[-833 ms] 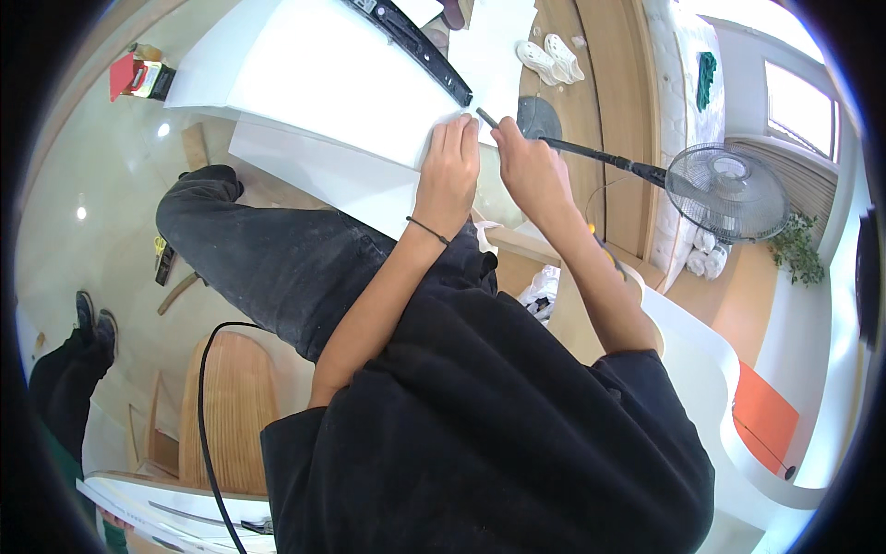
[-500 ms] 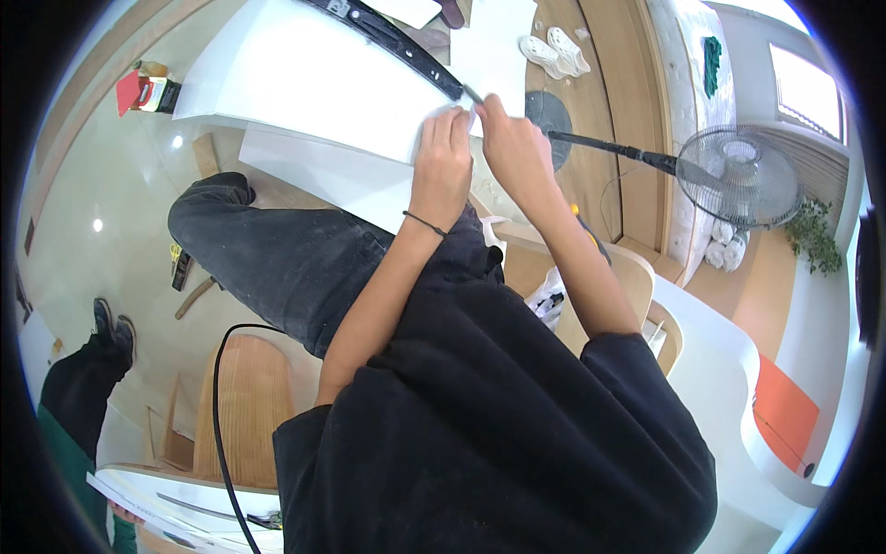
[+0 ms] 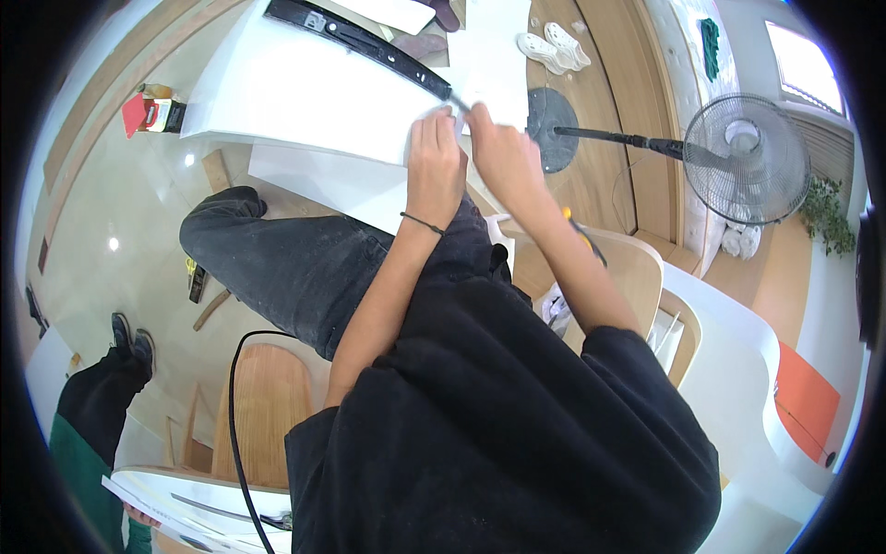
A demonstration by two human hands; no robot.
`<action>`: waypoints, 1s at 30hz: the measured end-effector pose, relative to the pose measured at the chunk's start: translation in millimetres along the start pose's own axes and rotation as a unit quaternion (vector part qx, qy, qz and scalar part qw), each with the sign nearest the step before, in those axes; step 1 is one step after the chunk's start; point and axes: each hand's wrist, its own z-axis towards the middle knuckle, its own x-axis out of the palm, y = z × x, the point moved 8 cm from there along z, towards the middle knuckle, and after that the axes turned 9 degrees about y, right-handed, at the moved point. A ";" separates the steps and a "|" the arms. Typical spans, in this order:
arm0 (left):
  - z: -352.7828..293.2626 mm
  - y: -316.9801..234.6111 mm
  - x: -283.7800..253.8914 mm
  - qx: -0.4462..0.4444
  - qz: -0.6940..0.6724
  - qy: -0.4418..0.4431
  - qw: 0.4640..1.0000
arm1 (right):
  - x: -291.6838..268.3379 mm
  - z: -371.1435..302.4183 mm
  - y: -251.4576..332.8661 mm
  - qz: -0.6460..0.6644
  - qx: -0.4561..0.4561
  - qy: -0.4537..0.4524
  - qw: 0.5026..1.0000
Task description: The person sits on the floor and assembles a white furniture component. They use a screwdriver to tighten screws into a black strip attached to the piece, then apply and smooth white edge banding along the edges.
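Note:
A white board lies across my lap, with a long black drawer slide along its far side. My right hand is closed around a thin grey metal strip at the slide's near end; whether it is part of the slide or a separate tool I cannot tell. Beside it, my left hand lies on the board's near right corner, fingers stretched out and side by side, fingertips close to the strip. The left thumb is hidden.
To the right stands a fan on a round grey base. White clogs lie beyond. A wooden stool and black cable are at lower left, near another person's legs. A curved white table is at right.
The whole view has shifted slightly. My right hand has drawn back a little from the slide's end, and more of the grey strip shows. My left hand stays on the board.

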 end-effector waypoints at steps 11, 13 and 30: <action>-4.0 -2.0 -2.3 -0.026 0.003 0.002 1.000 | -8.8 -1.1 -0.8 -0.016 -0.015 -0.029 0.999; -2.9 0.1 -2.7 -0.028 -0.013 0.001 1.000 | 0.1 -0.6 0.2 -0.037 -0.017 0.036 0.999; -4.4 3.2 2.6 -0.027 0.008 0.021 0.999 | -3.6 11.2 -10.5 -0.095 -0.032 0.060 0.993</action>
